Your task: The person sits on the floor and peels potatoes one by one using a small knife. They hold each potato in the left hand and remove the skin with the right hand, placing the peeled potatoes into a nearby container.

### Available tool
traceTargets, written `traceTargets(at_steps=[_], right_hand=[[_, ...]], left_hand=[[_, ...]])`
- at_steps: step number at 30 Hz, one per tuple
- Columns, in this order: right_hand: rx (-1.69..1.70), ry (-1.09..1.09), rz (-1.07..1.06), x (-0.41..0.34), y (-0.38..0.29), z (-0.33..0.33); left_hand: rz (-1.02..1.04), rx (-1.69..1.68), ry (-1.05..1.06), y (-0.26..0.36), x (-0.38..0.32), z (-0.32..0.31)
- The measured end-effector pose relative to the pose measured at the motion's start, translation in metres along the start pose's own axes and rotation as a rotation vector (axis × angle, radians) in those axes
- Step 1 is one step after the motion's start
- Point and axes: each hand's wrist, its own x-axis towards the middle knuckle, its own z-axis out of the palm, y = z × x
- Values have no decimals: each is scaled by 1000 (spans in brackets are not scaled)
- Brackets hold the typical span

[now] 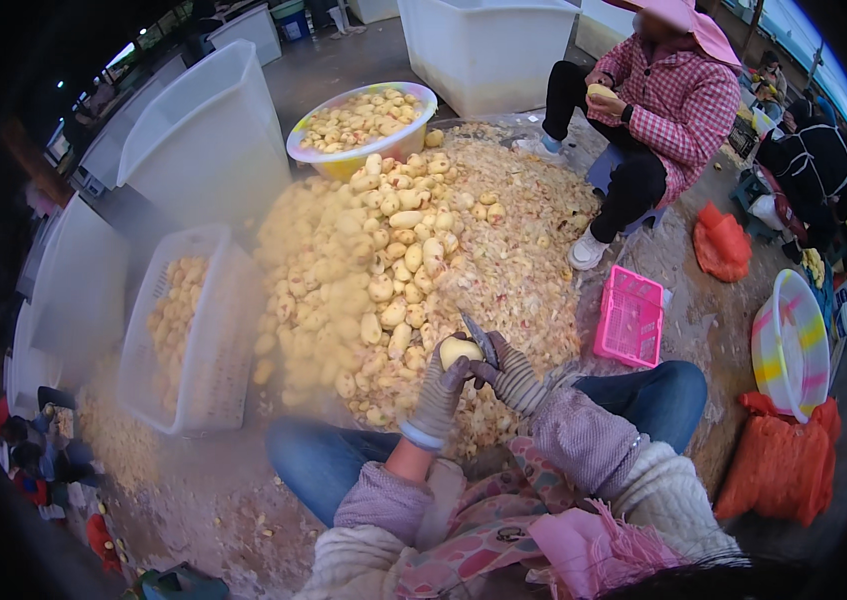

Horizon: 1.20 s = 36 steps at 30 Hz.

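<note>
Between my legs, my gloved left hand (444,386) grips a pale peeled potato (458,351) from the left. My right hand (507,369), in a striped glove with dark fingers, is closed round a knife (477,336); its blade points up and away, close against the potato's right side. The knife's handle is mostly hidden by my fingers. Just beyond my hands lies a large heap of peeled potatoes (406,259), some with reddish spots of skin. Peelings (521,262) cover the ground to the right of the heap and under my hands.
A potato-filled basin (427,133) stands behind the heap, a white plastic crate (232,360) of potatoes at left. A pink basket (629,316), an upright multicoloured basin (791,345) and a red mesh sack (780,465) are at right. A seated co-worker (682,112) holds a potato.
</note>
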Motion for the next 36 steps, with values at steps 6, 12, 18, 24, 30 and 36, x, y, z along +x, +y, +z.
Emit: traceTargets(at_steps=[6,12,18,24,30,36], right_hand=[[-921,-204,-280,-1,-27,-41],[-1139,61,41,9,-31,-66],[-1002,-71,-104,5,-31,-59],[-945,-88,-113,3,-29,-60],[-943,-321,-321,-1,-13,-46],[-1054,-46,173,17,9,-64]], left_hand=[[-91,107,-124,17,-4,-7],[-68,206,-197,27,-10,-5],[-191,-517,186,25,5,-12],[-149,-609,446,19,21,-23],[-376,-510,324,-19,27,-25],[91,44,379,-23,25,-42]])
